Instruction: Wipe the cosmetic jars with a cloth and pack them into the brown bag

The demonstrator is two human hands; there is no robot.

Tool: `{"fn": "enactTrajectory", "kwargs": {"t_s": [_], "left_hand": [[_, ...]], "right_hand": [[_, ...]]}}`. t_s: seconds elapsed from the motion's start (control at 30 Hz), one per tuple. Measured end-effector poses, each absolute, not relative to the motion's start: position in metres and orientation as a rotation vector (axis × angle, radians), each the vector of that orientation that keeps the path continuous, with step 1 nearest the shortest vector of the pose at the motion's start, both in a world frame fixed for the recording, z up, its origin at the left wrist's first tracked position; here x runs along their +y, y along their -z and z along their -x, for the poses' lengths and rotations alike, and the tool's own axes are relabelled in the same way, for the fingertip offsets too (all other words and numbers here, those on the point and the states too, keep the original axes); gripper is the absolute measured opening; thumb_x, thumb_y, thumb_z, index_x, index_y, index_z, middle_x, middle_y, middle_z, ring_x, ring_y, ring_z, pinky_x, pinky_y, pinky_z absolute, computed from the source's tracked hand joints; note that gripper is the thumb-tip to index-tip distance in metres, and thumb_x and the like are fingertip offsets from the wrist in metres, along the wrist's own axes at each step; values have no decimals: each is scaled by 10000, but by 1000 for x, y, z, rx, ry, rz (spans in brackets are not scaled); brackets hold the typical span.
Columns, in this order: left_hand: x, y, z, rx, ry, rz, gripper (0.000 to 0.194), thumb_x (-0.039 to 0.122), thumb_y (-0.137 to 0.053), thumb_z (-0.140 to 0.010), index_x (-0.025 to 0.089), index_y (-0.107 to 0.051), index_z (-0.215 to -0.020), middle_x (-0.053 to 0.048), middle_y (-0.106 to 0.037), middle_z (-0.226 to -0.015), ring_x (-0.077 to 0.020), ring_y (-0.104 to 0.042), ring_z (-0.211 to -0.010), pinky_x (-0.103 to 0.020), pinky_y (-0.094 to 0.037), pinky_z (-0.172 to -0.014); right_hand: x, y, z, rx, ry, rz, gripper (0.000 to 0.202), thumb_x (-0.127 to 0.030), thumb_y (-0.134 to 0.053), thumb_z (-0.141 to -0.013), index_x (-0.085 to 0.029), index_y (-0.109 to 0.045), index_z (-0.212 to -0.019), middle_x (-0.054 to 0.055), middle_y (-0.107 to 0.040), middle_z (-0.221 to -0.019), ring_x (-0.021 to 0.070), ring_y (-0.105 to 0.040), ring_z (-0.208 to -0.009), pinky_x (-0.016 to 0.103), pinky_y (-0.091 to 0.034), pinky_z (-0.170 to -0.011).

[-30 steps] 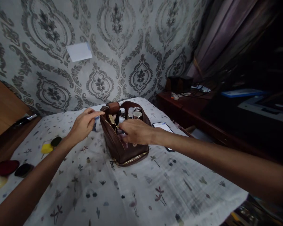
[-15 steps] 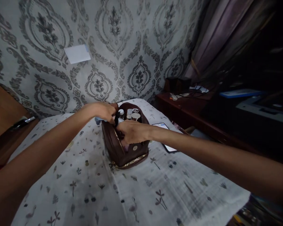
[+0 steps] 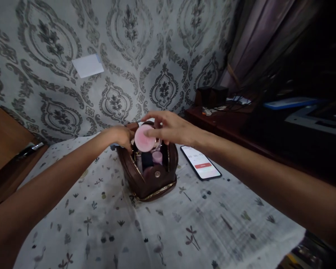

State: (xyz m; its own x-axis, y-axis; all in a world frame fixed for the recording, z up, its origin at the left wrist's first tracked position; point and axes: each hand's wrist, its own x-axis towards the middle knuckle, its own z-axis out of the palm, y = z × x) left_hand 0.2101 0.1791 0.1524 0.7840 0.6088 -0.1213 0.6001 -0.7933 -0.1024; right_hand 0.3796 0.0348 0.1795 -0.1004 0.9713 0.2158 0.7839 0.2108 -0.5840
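A brown bag (image 3: pixel 145 186) with gold zips stands unzipped on the printed cloth. My left hand (image 3: pixel 121 137) is closed on the bag's left rim; its fingertips are partly hidden. Just above the opening, my right hand (image 3: pixel 170 127) grips a pink round jar (image 3: pixel 142 144), thumb on its flat face and the other fingers behind. Inside the bag, a smaller pink-capped container (image 3: pixel 157 157) sits beside a dark item (image 3: pixel 147 159). Whatever lies behind the jar is hidden.
A phone (image 3: pixel 205 172) with a lit timer screen lies right of the bag on the white printed cloth (image 3: pixel 109 209). A dark red table (image 3: pixel 210 123) with cables stands at the right, and a patterned wall rises behind. A wooden panel (image 3: pixel 8 138) is at left.
My right hand has come up out of the bag with the pink jar in it. My left hand stays at the bag's rim. The phone's screen is now less covered by my arm.
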Motion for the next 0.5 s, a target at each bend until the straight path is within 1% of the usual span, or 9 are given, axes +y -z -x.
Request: {"fn": "enactTrajectory", "kwargs": {"t_s": [0.03, 0.1, 0.17, 0.23, 0.27, 0.33, 0.43, 0.5], "left_hand": [[172, -158, -210, -980, -395, 2874, 361, 438, -826, -528, 230, -735, -809, -46, -725, -739, -278, -680, -759, -335, -516, -713], [158, -167, -209, -945, -538, 2799, 476, 464, -818, -572, 218, -719, -967, -79, -755, -878, -312, -697, -849, -346, -518, -736], [147, -175, -207, -950, -561, 2746, 642, 497, -809, -605, 203, -651, -1153, -107, -762, -976, -324, -701, -923, -339, -521, -757], [139, -179, -206, -998, -600, 2719, 768, 543, -784, -645, 195, -549, -1288, -125, -756, -1069, -319, -697, -998, -326, -523, -788], [137, -181, -205, -1027, -628, 2708, 790, 565, -765, -668, 192, -514, -1318, -132, -746, -1116, -316, -691, -1035, -323, -522, -808], [135, -181, -203, -1066, -683, 2677, 768, 588, -728, -713, 175, -503, -1321, -150, -723, -1184, -323, -677, -1085, -338, -520, -844], [137, -177, -198, -1040, -701, 2637, 650, 586, -692, -752, 174, -585, -1243, -149, -717, -1180, -340, -673, -1085, -370, -519, -860], [141, -172, -195, -997, -668, 2634, 598, 592, -682, -757, 197, -628, -1203, -136, -711, -1191, -342, -666, -1097, -375, -518, -867]], "right_hand": [[38, -182, -380, -1917, -356, 1630, 399, -283, -606, -862, -192, -617, -1250, 4, -641, -873, 162, -597, -759, 274, -449, -718], [48, -185, -378, -1890, -166, 1662, 350, -277, -587, -879, -169, -641, -1208, 30, -661, -926, 197, -612, -861, 304, -450, -799], [63, -185, -374, -1878, -31, 1694, 332, -254, -576, -881, -160, -650, -1191, 50, -682, -975, 220, -619, -939, 317, -447, -842], [81, -182, -368, -1885, 17, 1717, 332, -254, -569, -881, -166, -651, -1190, 65, -703, -1009, 233, -633, -971, 318, -460, -837], [89, -180, -365, -1894, 22, 1731, 328, -256, -568, -878, -171, -655, -1183, 73, -712, -1024, 239, -642, -978, 318, -469, -826], [103, -177, -358, -1935, 4, 1768, 311, -243, -584, -857, -182, -673, -1149, 87, -724, -1057, 248, -661, -989, 314, -490, -804], [118, -176, -347, -1991, -52, 1842, 277, -223, -654, -801, -191, -705, -1072, 104, -730, -1110, 263, -681, -1028, 299, -521, -786], [126, -176, -340, -2017, -66, 1887, 290, -216, -681, -787, -183, -711, -1073, 123, -721, -1165, 282, -680, -1081, 300, -537, -801]]}}
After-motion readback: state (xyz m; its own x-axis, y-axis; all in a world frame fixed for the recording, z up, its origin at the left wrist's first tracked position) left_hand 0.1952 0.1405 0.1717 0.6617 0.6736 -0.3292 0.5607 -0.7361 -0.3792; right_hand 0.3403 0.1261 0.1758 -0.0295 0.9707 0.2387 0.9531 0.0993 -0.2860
